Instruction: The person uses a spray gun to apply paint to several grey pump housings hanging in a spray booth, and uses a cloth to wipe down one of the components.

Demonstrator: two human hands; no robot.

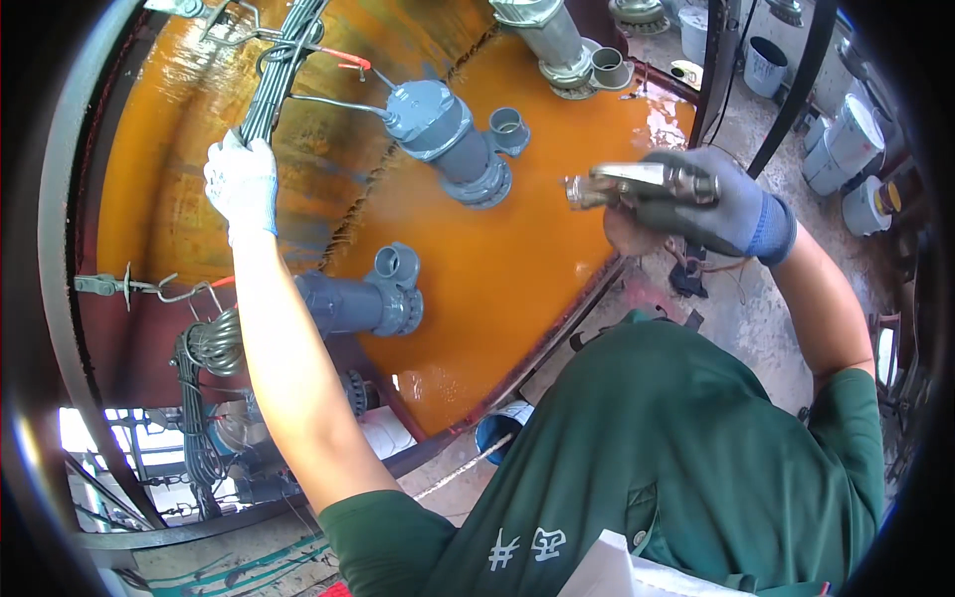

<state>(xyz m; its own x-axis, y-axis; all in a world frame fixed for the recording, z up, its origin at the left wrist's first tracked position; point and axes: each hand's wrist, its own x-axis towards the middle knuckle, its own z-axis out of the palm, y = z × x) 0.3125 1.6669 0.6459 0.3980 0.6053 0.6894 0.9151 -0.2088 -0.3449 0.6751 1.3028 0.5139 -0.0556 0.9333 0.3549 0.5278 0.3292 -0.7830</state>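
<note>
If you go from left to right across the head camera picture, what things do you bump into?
Metal hook clamp → left hand in a white glove, gripping a grey cable bundle → grey pipe fitting on the orange tank → metal pliers → right hand in a blue-grey glove → white buckets.

Pails and tubs beyond the gloved fingers

Past the right hand's fingers [696, 204], up and to the right, stood a cluster of round white pails [851, 149] with grey rims, one tub [875, 204] showing a yellow label; a white tub [766, 65] sat farther up. No screens were visible.
</note>
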